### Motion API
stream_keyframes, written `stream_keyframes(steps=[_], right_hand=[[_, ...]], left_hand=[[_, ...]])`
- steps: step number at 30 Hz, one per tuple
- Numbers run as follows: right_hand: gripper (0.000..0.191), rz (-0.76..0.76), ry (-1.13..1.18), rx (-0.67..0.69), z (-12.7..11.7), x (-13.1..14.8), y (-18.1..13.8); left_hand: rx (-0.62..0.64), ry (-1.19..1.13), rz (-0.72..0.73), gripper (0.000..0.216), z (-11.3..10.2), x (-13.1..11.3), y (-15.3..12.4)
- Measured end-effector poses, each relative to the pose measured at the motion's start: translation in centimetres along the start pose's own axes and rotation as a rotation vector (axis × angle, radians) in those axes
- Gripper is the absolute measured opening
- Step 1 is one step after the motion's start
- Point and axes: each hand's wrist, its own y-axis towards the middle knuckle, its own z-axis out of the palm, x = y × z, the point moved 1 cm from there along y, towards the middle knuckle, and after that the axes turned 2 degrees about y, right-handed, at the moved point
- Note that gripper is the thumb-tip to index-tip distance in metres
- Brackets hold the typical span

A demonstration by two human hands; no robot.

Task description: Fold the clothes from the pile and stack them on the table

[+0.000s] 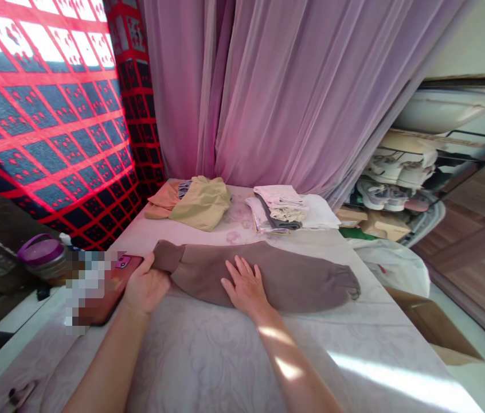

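Note:
A brown garment (294, 278) lies folded lengthwise across a pale patterned bed (208, 355). My left hand (145, 287) pinches the garment's left end, thumb on top and fingers curled under the cloth. Flat on the middle of the garment rests my right hand (246, 287), fingers spread and palm down.
Folded olive and orange clothes (195, 202) and a stack of white and grey clothes (285, 211) sit at the back of the bed. A red phone (116, 281) lies by my left hand. At the right are a shoe rack (397, 183) and a cardboard box (435, 330); a purple-lidded jar (42, 255) stands at the left.

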Motion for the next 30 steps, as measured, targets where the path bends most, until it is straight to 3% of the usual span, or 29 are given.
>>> stream_keyframes(steps=[5,8,16,21,25,30], right_hand=[[0.053,0.184,-0.107,-0.016,-2.2,-6.7,-0.6],[0.055,0.277,-0.151,0.019,-2.9,-10.3,-0.5],[0.052,0.252,-0.131,0.035,-3.5,-11.9,0.3],[0.043,0.276,-0.244,-0.098,-6.3,-15.8,0.0],[0.035,0.307,-0.296,-0.058,-8.2,-18.6,0.5],[0.033,0.287,-0.305,-0.050,-8.1,-19.4,1.5]], left_hand=[[0.052,-0.018,-0.016,0.047,-2.3,-0.3,0.8],[0.018,0.008,-0.001,0.046,-3.1,0.0,0.9],[-0.027,0.100,0.067,0.044,-3.1,0.5,0.5],[-0.072,0.085,0.143,0.042,-2.5,0.6,0.1],[-0.081,0.080,0.133,0.037,-2.5,0.8,0.3],[-0.068,0.064,0.113,0.037,-2.6,1.0,0.4]])
